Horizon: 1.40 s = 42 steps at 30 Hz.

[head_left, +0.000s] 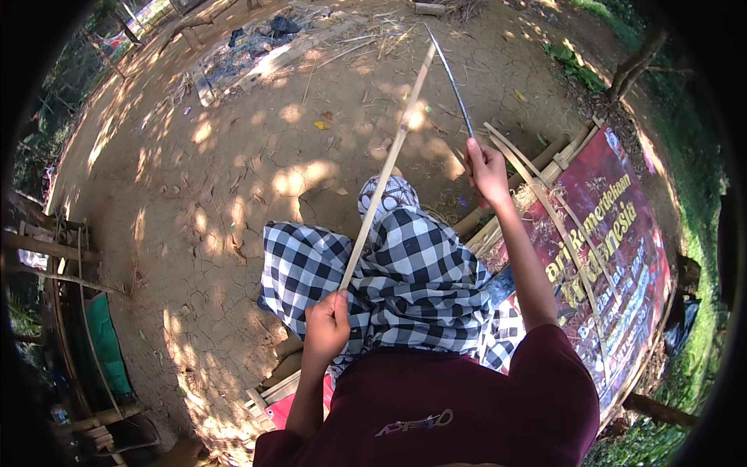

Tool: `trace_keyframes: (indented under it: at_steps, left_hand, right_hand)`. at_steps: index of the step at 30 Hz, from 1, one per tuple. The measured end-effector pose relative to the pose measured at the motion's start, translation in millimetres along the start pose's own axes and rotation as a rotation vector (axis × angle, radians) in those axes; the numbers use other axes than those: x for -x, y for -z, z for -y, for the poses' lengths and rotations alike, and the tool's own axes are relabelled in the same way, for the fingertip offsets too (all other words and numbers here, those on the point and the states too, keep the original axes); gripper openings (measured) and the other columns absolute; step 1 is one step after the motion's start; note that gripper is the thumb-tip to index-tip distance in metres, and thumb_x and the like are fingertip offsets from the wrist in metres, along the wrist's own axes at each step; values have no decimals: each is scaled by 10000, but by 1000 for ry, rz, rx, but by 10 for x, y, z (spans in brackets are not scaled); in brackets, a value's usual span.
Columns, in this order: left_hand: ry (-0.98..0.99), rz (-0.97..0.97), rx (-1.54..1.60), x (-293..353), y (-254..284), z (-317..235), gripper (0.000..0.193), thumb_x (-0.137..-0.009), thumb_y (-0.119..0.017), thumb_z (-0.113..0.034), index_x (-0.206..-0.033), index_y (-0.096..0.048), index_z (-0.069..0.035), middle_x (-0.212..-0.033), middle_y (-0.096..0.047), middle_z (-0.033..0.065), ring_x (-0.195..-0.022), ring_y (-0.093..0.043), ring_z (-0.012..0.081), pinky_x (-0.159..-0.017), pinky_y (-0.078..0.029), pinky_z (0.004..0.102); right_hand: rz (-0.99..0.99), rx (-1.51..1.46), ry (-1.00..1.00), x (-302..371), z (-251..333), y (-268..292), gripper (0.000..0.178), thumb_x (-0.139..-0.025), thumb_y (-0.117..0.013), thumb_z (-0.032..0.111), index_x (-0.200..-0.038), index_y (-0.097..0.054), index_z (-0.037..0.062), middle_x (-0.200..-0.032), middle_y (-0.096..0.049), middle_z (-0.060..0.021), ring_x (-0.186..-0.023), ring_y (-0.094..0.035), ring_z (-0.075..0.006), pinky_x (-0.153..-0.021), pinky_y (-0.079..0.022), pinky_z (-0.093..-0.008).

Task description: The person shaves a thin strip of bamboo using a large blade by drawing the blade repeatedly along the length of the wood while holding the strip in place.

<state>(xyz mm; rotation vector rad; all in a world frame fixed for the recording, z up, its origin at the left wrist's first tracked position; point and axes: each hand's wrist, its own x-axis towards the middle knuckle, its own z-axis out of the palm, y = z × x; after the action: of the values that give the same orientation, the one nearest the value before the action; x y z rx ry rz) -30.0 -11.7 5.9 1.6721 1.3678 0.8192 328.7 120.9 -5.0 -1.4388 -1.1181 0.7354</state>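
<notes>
One left hand [327, 325] pinches long tan bamboo strip [386, 171]; right hand [489, 174] clasps slim grey metal blade [454, 82]; skewed stroke might snap strip.

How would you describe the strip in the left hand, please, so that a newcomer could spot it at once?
Start at the checked cloth in the middle, then find the left hand at its lower left. From that fist the long pale strip slants up and rightward. Unlike the thin, dark tool in the right hand, it is light tan with a knot partway along.
</notes>
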Motion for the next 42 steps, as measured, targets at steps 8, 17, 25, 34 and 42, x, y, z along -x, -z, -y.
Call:
trace_keyframes:
  at_steps: [8, 17, 25, 34, 42]
  left_hand:
    - [108, -22, 178, 83, -98, 118, 309, -997, -518, -194, -779, -594, 11, -523, -416, -10, -487, -369, 53, -455, -293, 264]
    - [375, 192, 506, 126, -395, 378, 321, -1041, -429, -282, -798, -496, -84, -572, -361, -67, -463, -322, 28, -427, -247, 211]
    - [555, 343, 660, 3, -697, 461, 343, -1048, -392, -345, -801, -439, -112, -563, -285, -68, -410, -250, 35, -380, -180, 238]
    - [599, 321, 728, -82, -872, 584, 345, -1044, -402, -349, -800, -463, -112, -558, -272, -82, -410, -237, 32, -382, -157, 231]
    - [610, 323, 677, -177, -818, 521, 305, -1034, -437, -285, -802, -490, -96, -545, -313, -79, -422, -257, 32, -396, -186, 233]
  right_hand:
    - [200, -170, -44, 629, 308, -647, 436, -1028, -443, 374, -755, -511, 41, -552, -479, -2, -431, -435, -61, -401, -336, -212]
    - [350, 389, 46, 1510, 47, -510, 332, -865, -702, 319, -815, -647, -5, -461, -440, -62, -389, -463, -166, -424, -358, -303]
    - [607, 850, 173, 1657, 33, -397, 545, -806, -640, 598, -761, -625, 56, -582, -613, -104, -576, -641, -316, -545, -498, -422]
    - [646, 923, 150, 1643, -118, -485, 583, -821, -603, 621, -795, -611, 39, -630, -633, -140, -606, -644, -356, -550, -500, -447]
    - [644, 917, 164, 1634, -145, -518, 621, -823, -569, 655, -821, -650, 39, -606, -627, -153, -595, -648, -353, -563, -517, -440]
